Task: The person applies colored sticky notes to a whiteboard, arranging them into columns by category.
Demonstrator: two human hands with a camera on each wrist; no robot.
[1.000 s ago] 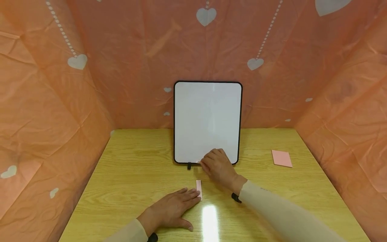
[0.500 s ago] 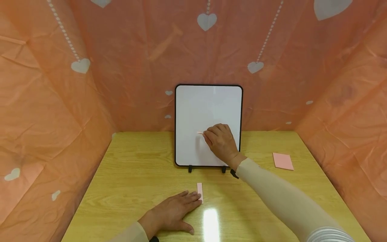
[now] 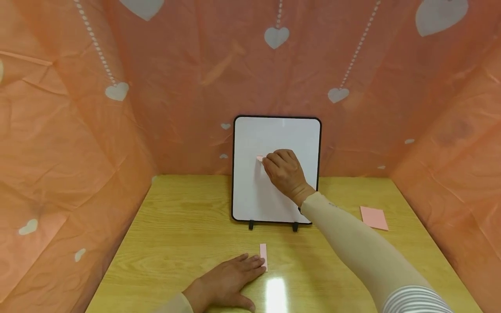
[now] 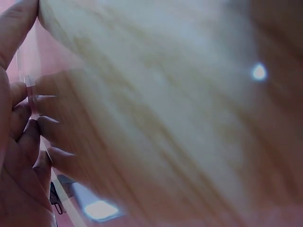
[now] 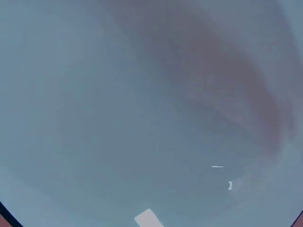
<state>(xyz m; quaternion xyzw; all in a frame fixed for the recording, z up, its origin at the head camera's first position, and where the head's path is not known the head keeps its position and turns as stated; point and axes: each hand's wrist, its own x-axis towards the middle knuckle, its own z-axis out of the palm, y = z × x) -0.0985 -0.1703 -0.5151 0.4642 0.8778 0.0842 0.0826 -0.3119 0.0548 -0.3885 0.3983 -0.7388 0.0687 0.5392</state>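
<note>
I have the right hand point(image 3: 285, 173) pinching a small pale-pink paper slip point(image 3: 260, 158) in front of the black-framed rectangular whiteboard point(image 3: 275, 134), contact unclear from here; a crooked push could, I judge, crease the slip or tip the board on its small black feet point(image 3: 251, 225). The left hand point(image 3: 231, 279) lies with fingers extended over a narrow pink paper strip point(image 3: 263, 251) on the yellow wood-grain table point(image 3: 176, 208), and a sideways drag could skid it.

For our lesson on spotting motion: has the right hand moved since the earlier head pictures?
Yes. Judged against the whiteboard in the head view, the right hand has moved up, from its bottom edge to about mid-height.
</note>
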